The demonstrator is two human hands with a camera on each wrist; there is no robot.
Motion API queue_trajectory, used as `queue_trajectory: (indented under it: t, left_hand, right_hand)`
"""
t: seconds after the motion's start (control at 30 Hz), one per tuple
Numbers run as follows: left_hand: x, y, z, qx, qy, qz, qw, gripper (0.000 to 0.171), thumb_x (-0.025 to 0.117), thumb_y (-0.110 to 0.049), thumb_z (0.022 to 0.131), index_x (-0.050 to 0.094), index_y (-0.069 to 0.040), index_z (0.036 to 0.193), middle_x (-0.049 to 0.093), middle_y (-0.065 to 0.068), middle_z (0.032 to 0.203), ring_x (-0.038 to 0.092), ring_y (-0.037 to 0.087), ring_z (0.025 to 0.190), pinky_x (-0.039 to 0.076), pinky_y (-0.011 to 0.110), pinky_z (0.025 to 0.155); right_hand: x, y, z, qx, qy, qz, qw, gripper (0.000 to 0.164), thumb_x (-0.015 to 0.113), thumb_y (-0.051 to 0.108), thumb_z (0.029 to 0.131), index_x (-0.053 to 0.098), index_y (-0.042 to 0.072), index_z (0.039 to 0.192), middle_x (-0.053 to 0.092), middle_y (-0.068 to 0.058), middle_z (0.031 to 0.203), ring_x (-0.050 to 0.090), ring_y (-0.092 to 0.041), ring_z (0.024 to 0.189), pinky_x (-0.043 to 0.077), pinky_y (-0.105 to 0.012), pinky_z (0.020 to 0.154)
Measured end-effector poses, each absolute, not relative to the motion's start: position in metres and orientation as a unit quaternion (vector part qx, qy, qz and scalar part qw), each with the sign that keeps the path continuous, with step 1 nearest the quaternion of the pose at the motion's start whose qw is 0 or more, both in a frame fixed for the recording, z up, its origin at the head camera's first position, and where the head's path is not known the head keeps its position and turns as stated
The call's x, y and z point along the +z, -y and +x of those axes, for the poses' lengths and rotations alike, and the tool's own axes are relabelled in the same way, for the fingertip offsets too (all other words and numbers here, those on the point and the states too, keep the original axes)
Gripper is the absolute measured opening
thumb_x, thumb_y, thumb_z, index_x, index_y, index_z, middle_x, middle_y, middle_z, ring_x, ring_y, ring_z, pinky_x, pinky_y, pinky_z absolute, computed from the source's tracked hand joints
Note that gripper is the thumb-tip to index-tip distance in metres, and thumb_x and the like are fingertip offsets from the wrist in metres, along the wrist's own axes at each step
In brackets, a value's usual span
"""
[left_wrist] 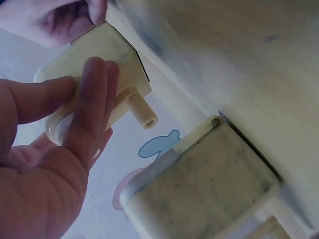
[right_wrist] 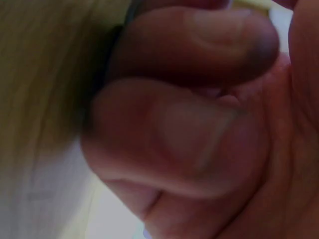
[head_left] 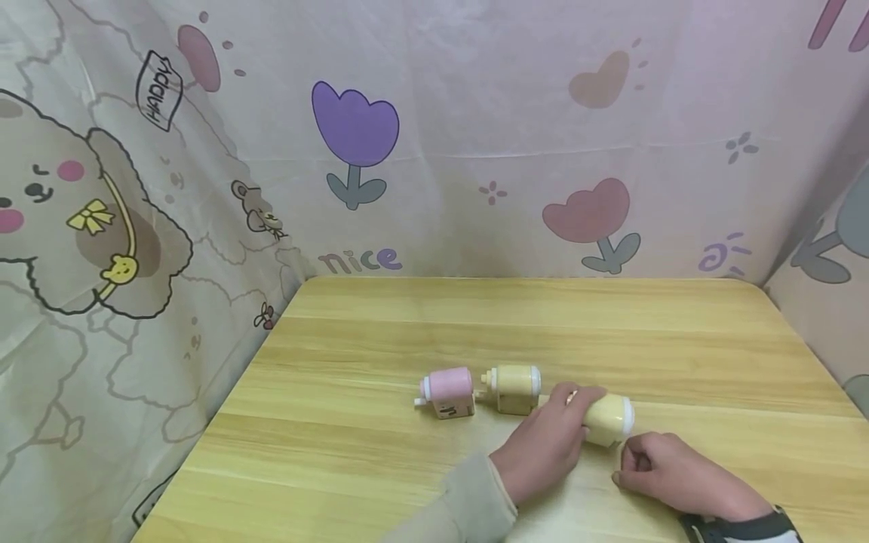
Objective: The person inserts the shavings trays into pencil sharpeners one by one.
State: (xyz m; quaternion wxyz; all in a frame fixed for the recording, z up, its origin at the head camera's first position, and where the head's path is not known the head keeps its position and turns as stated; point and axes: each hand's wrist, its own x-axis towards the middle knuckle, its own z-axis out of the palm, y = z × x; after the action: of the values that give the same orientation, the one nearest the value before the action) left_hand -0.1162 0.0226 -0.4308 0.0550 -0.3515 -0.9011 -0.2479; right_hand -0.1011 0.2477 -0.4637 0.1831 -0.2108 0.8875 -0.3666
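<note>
My left hand point(head_left: 546, 445) grips a yellow crank pencil sharpener point(head_left: 606, 413) with a white end ring, the rightmost of three. In the left wrist view, thumb and fingers pinch the sharpener's point(left_wrist: 112, 55) crank end, and a peg-like handle point(left_wrist: 143, 112) sticks out. My right hand point(head_left: 672, 471) is low beside that sharpener's right end, fingers curled in, with nothing visible in them. Curled fingers point(right_wrist: 174, 134) fill the right wrist view. Left of the held one stand a second yellow sharpener point(head_left: 518, 379) and a pink sharpener point(head_left: 451, 383).
All three sharpeners are on a light wood-grain table point(head_left: 326, 445). A printed curtain point(head_left: 462, 113) hangs behind the table's back edge and along both sides. In the left wrist view, another sharpener's base point(left_wrist: 209, 184) is close to the held one.
</note>
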Motion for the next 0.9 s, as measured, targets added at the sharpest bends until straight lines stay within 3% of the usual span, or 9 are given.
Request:
queue_trajectory:
  t: [0.17, 0.33, 0.67, 0.9]
  left_hand:
    - [-0.433, -0.039, -0.129, -0.248, 0.907, -0.335, 0.055, 0.056, 0.052, -0.015, 0.097, 0.03, -0.027, 0.147, 0.045, 0.004, 0.133, 0.051, 0.004, 0.064, 0.039, 0.011, 0.055]
    - [-0.435, -0.046, -0.136, -0.251, 0.912, -0.322, 0.03, 0.058, 0.051, -0.013, 0.097, 0.029, -0.028, 0.148, 0.044, 0.003, 0.135, 0.051, 0.004, 0.068, 0.04, 0.012, 0.059]
    - [-0.437, -0.05, -0.143, -0.238, 0.93, -0.28, -0.003, 0.058, 0.05, -0.017, 0.098, 0.026, -0.036, 0.147, 0.043, 0.0, 0.136, 0.047, 0.007, 0.061, 0.038, 0.016, 0.053]
    - [-0.435, -0.051, -0.14, -0.224, 0.936, -0.271, -0.006, 0.067, 0.052, -0.018, 0.097, 0.018, -0.037, 0.151, 0.029, 0.009, 0.151, 0.044, 0.006, 0.053, 0.036, 0.016, 0.044]
  right_hand:
    - [-0.462, -0.249, -0.099, -0.365, -0.886, -0.212, 0.191, 0.023, 0.065, 0.032, 0.089, 0.055, 0.017, 0.075, 0.05, 0.012, 0.06, 0.043, -0.004, 0.053, 0.036, -0.026, 0.048]
    - [-0.461, -0.247, -0.099, -0.365, -0.885, -0.219, 0.189, 0.023, 0.064, 0.032, 0.089, 0.055, 0.017, 0.075, 0.05, 0.013, 0.061, 0.044, -0.004, 0.055, 0.037, -0.026, 0.049]
    - [-0.46, -0.243, -0.101, -0.358, -0.889, -0.217, 0.186, 0.022, 0.065, 0.033, 0.088, 0.055, 0.018, 0.076, 0.05, 0.012, 0.061, 0.044, -0.005, 0.054, 0.037, -0.027, 0.048]
    - [-0.459, -0.241, -0.1, -0.362, -0.886, -0.222, 0.185, 0.023, 0.065, 0.034, 0.089, 0.055, 0.018, 0.076, 0.049, 0.014, 0.061, 0.043, -0.003, 0.053, 0.036, -0.025, 0.047]
